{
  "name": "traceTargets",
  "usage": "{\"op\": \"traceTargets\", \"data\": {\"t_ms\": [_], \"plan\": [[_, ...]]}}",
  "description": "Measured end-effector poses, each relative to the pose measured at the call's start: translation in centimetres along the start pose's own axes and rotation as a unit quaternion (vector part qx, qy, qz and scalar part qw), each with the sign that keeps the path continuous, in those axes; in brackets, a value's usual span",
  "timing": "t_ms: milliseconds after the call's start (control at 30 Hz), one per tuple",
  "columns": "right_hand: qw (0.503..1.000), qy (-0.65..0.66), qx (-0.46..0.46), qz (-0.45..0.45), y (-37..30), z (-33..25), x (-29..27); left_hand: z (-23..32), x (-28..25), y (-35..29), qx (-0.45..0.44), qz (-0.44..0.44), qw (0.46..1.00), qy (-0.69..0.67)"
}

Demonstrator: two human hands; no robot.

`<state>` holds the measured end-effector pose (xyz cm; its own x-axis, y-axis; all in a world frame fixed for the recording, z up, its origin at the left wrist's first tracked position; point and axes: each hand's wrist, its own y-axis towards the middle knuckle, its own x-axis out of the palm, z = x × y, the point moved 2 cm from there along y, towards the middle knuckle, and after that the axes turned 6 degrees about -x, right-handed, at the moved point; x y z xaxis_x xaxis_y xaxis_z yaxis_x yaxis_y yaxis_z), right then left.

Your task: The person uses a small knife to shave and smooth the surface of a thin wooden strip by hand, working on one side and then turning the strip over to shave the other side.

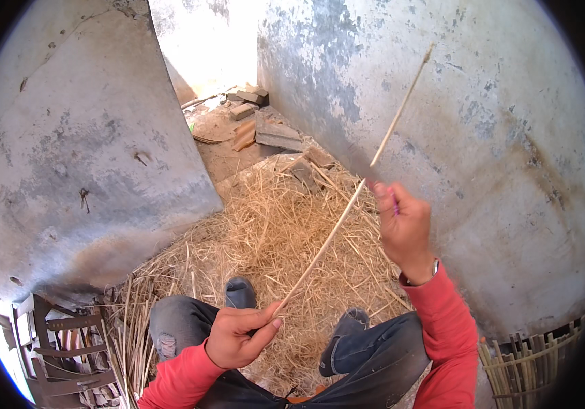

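A long, thin, pale stick (326, 247) slants from my lap up and to the right, past my right hand. My left hand (241, 337) pinches its lower end between thumb and fingers. My right hand (405, 225) is raised and closed around a small tool with a pink handle (395, 203), apparently a knife. A dark, motion-smeared streak, which seems to be the blade, crosses the stick just above that fist. Beyond this crossing, the upper stretch of the stick (401, 105) runs on toward the wall and ends in a brownish tip.
Straw-like shavings (272, 225) cover the ground around my boots. Broken bricks and tiles (272, 129) lie at the far corner. Worn walls stand left and right. A dark slatted frame (67, 351) and long thin sticks (136, 354) are at lower left, a slatted basket (531, 368) at lower right.
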<state>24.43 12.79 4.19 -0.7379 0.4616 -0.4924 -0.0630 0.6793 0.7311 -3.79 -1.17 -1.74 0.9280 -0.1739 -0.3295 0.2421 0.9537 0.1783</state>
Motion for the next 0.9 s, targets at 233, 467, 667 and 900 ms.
{"op": "traceTargets", "data": {"t_ms": [233,467,667,900], "plan": [[0.979,0.069,-0.113,-0.156,-3.7,-5.0,3.1,0.4,-0.2,0.4,-0.068,0.002,0.996,-0.05],[0.978,0.076,-0.143,-0.135,-2.2,-6.0,3.0,0.4,-0.5,0.3,-0.129,-0.009,0.986,-0.104],[0.999,0.018,-0.02,-0.023,0.7,-2.6,1.4,0.8,-0.3,0.0,-0.144,-0.056,0.973,-0.173],[0.988,0.053,-0.088,-0.117,-2.0,-4.8,2.9,0.9,-0.2,0.0,-0.157,-0.029,0.968,-0.192]]}}
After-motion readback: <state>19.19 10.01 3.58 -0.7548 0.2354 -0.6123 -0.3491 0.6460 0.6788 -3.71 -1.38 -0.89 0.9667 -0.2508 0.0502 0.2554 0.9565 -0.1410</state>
